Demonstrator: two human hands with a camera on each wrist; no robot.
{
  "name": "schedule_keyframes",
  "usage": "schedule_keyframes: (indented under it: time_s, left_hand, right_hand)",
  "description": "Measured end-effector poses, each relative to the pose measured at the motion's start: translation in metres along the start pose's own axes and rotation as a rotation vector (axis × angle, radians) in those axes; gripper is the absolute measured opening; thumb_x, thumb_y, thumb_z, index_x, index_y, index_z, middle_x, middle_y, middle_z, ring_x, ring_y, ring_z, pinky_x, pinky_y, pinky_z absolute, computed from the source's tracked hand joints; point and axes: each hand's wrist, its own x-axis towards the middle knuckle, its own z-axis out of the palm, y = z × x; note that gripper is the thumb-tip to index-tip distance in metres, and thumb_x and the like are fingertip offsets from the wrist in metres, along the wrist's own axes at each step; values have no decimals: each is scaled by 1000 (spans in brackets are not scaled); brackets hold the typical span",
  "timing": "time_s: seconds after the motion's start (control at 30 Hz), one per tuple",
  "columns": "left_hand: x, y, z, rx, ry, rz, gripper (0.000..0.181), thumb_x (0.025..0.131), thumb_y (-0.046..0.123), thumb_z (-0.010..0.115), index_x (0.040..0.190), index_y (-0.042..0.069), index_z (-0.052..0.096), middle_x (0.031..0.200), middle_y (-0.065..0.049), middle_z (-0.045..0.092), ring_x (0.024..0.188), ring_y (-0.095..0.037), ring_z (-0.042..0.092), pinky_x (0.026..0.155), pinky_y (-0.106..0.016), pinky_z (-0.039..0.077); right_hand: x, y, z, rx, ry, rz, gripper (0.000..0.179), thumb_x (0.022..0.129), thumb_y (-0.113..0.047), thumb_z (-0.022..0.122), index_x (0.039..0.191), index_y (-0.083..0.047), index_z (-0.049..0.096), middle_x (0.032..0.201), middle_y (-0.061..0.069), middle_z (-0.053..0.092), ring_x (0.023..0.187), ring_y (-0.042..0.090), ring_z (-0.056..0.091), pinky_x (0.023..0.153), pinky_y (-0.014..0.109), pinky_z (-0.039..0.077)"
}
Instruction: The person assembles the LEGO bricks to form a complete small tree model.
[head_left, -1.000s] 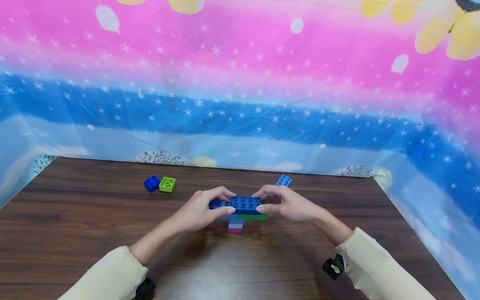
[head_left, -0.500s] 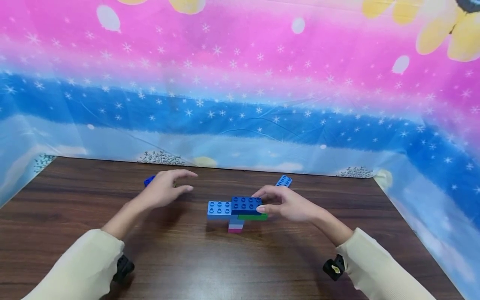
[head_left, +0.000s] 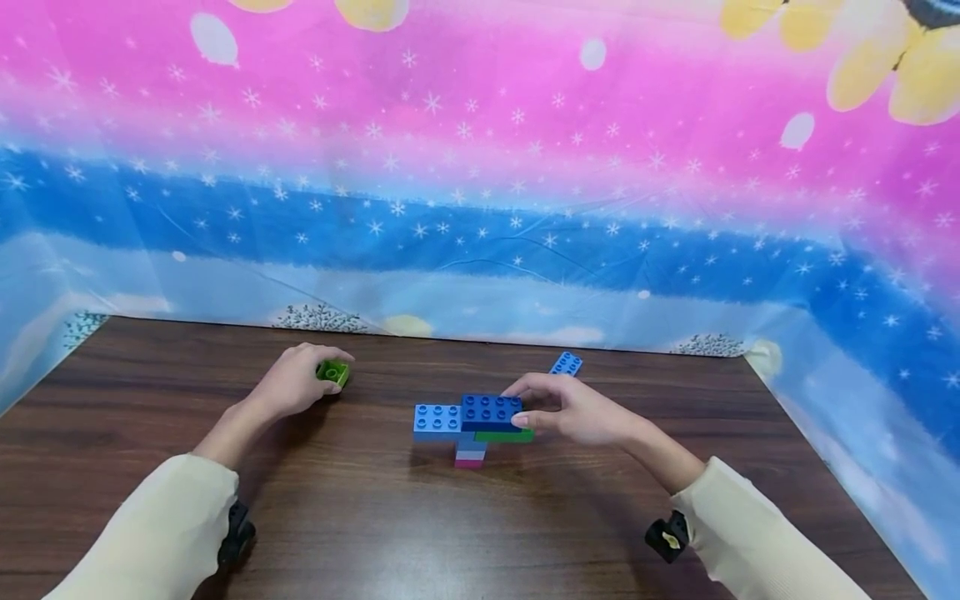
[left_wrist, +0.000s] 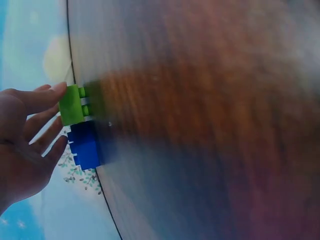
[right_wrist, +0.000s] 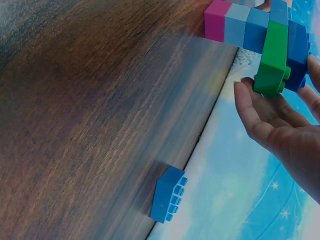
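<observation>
In the head view, my left hand (head_left: 296, 383) reaches over a lime green toy brick (head_left: 333, 373) lying studs down, thumb on the near side and fingers beyond it. The left wrist view shows the thumb tip right at the lime brick's edge, with a blue brick (left_wrist: 85, 150) beside it, hidden under my hand in the head view. My right hand (head_left: 585, 408) pinches the right end of a dark blue brick (head_left: 489, 412) atop a standing build. Beside that brick is a light blue brick (head_left: 437, 418); beneath are a green brick (right_wrist: 272, 57) and a column with a pink base (head_left: 469, 463).
A lone blue brick (head_left: 566, 363) lies near the back edge, behind my right hand. The dark wooden table (head_left: 420, 533) meets a patterned cloth backdrop (head_left: 480, 208) at its back and sides.
My left hand has let go of the build and moved left and back to the lime green brick. The right hand keeps its hold on the dark blue brick.
</observation>
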Motion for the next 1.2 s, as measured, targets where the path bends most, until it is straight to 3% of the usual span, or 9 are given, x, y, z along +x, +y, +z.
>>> schedule_keyframes:
  time_s: [0.33,0.6,0.9,1.2]
  left_hand:
    - [-7,5,1,0,65,87,34,81,2,66,114,-3,60,112,-22,55,103,-39,50,81,-51,42]
    - [-19,28,-3,-158,115,131,37,84,7,65,117,-6,55,104,-14,54,96,-30,55,80,-44,45]
    - [-30,79,-7,-356,46,198,32,87,9,62,117,-1,54,113,-12,55,105,-29,54,84,-39,46]
    - [-24,97,17,-615,-82,232,33,88,3,59,118,-5,49,114,-17,56,105,-27,56,80,-25,48]
  right_hand:
    - [-2,-1,0,-7,1,4,29,94,-16,52,122,-7,52,110,10,60,96,19,58,79,45,48]
    - [-1,-2,-1,-19,4,1,30,94,-18,53,122,-8,53,109,10,60,91,18,60,79,45,48]
    - [-2,-3,-1,-47,10,23,29,93,-20,53,121,-10,53,109,7,60,91,17,59,79,44,48]
    - [0,-3,-1,-39,3,5,28,93,-17,54,120,-9,53,107,8,61,91,17,60,78,45,48]
